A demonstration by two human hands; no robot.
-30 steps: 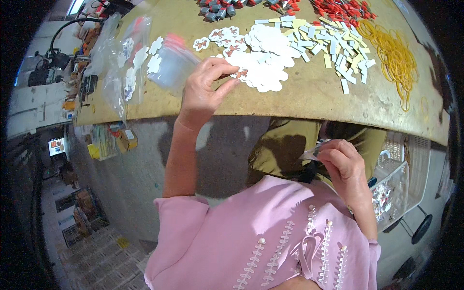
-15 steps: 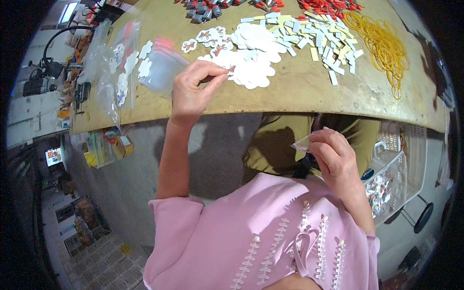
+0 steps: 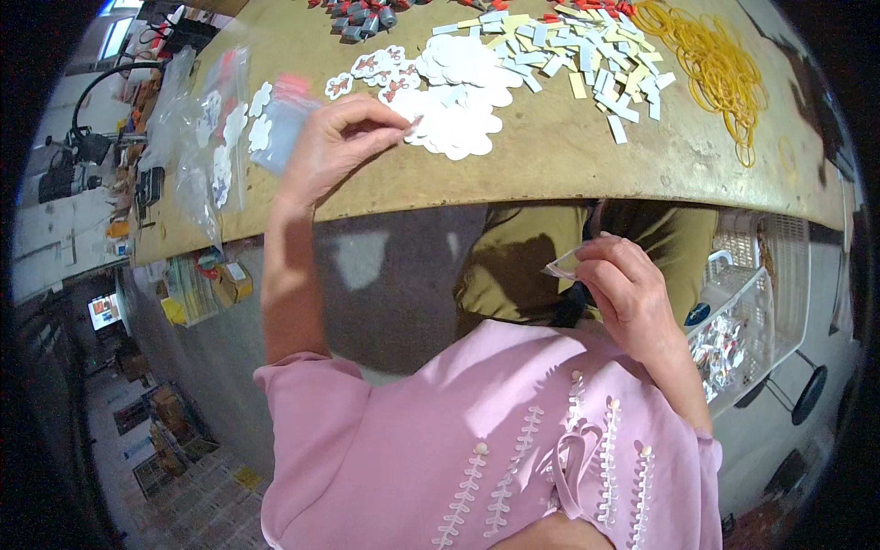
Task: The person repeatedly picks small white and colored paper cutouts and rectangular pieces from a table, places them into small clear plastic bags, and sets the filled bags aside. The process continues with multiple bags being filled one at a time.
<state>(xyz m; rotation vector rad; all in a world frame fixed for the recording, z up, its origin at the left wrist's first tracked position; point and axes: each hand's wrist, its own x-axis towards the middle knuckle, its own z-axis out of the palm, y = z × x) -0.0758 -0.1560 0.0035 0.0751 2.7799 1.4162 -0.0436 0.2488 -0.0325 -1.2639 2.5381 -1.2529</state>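
Note:
My left hand (image 3: 335,151) reaches over the table, thumb and index finger pinched together at the left edge of a pile of white scalloped cards (image 3: 454,137). Between its fingertips shows a reddish printed bit, apparently of one such card; most of it is hidden. Beside it lie several scalloped cards with brown-red printed figures (image 3: 371,66). Over my lap, lower right, my right hand (image 3: 625,289) is closed on a small clear plastic bag (image 3: 562,266), which sticks out past the fingertips.
Left of the cards lie clear bags with red tops (image 3: 284,119) and larger bags (image 3: 215,137). Farther right are small pale blue and yellow strips (image 3: 587,60) and yellow rubber bands (image 3: 715,73). Grey and red pieces (image 3: 362,18) lie at the back. A white basket (image 3: 747,321) stands lower right.
The whole view has shifted a little. My left hand and forearm have swung slightly left, fingertips still at the pile's edge. My right hand keeps the bag over my lap.

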